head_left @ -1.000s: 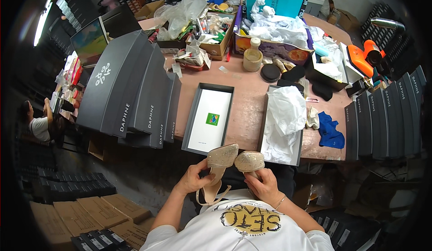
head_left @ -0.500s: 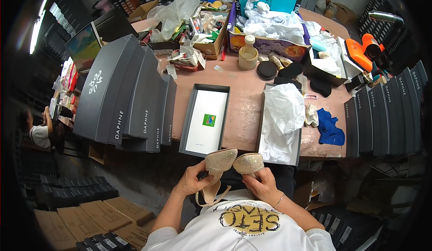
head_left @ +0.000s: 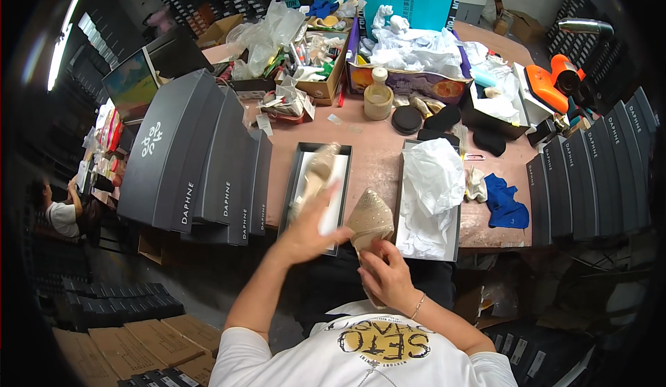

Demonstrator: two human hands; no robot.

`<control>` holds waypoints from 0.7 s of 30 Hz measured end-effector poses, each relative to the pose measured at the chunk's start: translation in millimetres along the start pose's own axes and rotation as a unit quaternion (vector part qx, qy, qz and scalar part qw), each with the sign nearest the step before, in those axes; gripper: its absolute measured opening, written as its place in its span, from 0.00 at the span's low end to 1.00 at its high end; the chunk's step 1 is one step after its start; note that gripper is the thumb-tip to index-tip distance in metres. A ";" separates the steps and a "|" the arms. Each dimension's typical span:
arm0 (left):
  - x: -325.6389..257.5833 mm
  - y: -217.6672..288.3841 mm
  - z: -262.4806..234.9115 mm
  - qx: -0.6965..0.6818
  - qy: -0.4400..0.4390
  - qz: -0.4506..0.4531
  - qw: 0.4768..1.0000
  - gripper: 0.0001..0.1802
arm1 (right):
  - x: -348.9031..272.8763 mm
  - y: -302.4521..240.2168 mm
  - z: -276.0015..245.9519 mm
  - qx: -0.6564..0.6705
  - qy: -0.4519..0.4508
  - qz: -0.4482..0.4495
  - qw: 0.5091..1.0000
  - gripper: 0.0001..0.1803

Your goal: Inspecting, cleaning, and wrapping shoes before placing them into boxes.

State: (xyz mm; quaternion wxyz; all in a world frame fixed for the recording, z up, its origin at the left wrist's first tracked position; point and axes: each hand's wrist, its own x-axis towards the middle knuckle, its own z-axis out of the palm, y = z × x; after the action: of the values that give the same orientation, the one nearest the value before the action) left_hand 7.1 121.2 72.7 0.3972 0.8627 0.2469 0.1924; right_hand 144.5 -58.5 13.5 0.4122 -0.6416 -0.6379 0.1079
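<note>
Shoe (head_left: 320,172) goes flat into the open box (head_left: 294,179) from my gripping left hand (head_left: 305,227), while my right hand (head_left: 388,279) clamps its mate (head_left: 369,219).

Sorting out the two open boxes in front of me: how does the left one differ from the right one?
The left open box shows a flat white liner, and the left hand holds a beige shoe over it. The right open box is filled with crumpled white tissue paper, with no shoe visible in it. Both are dark, rectangular and lie open on the table.
</note>
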 end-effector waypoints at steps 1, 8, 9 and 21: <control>4.2 12.6 14.2 -0.056 -0.031 0.021 0.998 0.43 | 1.8 -5.3 -0.3 0.003 -0.003 -0.001 1.000 0.22; 13.9 -25.5 57.1 -0.355 -0.167 -0.080 0.916 0.33 | -9.3 4.7 -45.9 0.108 0.054 0.012 0.993 0.20; 12.3 -20.0 51.1 -0.374 -0.242 -0.102 0.890 0.31 | -3.5 3.9 -52.4 0.207 0.086 0.114 0.968 0.19; -29.0 -11.4 59.2 -0.360 -0.345 -0.166 0.851 0.29 | -5.2 7.1 -56.1 0.339 -0.057 0.167 0.924 0.23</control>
State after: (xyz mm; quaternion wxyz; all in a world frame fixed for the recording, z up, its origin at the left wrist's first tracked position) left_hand 11.9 75.9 23.7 0.7656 0.6165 0.1467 -0.1108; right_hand 186.1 -84.1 42.6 0.5438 -0.5534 -0.4691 0.4218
